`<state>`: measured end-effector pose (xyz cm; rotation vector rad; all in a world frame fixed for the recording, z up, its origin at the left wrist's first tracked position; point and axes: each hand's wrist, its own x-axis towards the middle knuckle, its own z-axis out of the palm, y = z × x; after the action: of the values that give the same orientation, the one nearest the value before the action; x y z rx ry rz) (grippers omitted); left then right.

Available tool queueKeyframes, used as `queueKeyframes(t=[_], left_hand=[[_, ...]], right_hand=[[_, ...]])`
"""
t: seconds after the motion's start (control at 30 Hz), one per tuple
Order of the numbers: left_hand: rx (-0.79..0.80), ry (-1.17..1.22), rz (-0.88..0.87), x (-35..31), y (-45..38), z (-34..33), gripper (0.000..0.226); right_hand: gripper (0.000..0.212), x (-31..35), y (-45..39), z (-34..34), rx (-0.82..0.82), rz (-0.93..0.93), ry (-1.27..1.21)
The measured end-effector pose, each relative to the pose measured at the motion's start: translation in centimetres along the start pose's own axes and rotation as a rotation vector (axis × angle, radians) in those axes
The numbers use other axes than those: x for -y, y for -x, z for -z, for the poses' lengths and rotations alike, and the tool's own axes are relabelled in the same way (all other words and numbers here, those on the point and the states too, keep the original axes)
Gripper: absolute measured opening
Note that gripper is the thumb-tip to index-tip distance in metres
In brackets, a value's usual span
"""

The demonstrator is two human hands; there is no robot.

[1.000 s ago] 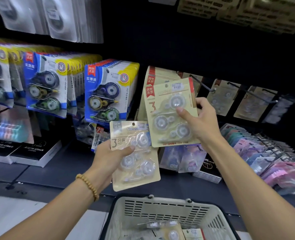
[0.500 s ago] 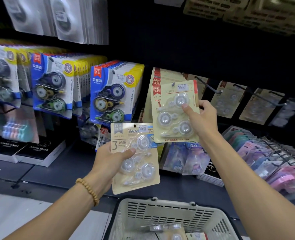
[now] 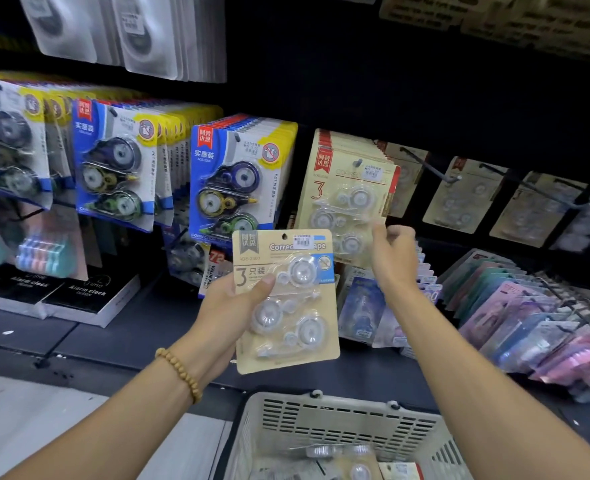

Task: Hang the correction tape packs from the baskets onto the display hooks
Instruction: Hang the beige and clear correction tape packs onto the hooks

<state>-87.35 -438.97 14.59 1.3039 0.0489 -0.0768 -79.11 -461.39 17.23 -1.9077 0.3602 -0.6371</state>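
Observation:
My left hand [image 3: 231, 306] grips a beige correction tape pack [image 3: 286, 299] with three clear dispensers, held upright in front of the shelf. My right hand [image 3: 392, 258] pinches the lower right edge of a second beige pack [image 3: 347, 199], which now hangs at the front of a stack of like packs on a display hook [image 3: 357, 163]. Further right, a bare hook [image 3: 432, 166] sticks out in front of more beige packs [image 3: 459, 195]. A grey basket [image 3: 338, 424] below holds more packs.
Blue and yellow correction tape packs [image 3: 227, 181] hang left of the beige stack. Pastel packs [image 3: 529, 323] lie on pegs at the lower right. Black alarm clock boxes [image 3: 85, 296] stand on the dark shelf at the left.
My right hand carried its pack up and back onto the hook's stack and slid down to its lower edge. My left hand stayed in place with its pack.

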Motion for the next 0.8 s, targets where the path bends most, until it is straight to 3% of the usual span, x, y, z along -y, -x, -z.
queueKeyframes(t=[0.1,0.2,0.27,0.43,0.8], left_hand=[[0.001,-0.026,-0.004,0.2,0.1,-0.7,0.016],[-0.020,-0.052,-0.009,0.4,0.2,-1.6,0.017],[-0.032,-0.049,-0.014,0.5,0.4,-2.1,0.016],[-0.016,-0.038,-0.010,0.7,0.7,-3.3,0.016],[-0.210,-0.197,0.087,4.1,0.3,-2.0,0.012]], right_hand=[[0.029,-0.1,3.0,1.1,0.006,-0.033,-0.100],[0.026,0.5,6.4,1.6,0.317,-0.119,-0.261],[0.020,0.4,8.1,1.6,0.419,-0.123,-0.294],[0.037,-0.1,9.3,2.1,0.352,-0.194,-0.445],[0.027,5.8,3.0,4.5,0.177,0.046,-0.301]])
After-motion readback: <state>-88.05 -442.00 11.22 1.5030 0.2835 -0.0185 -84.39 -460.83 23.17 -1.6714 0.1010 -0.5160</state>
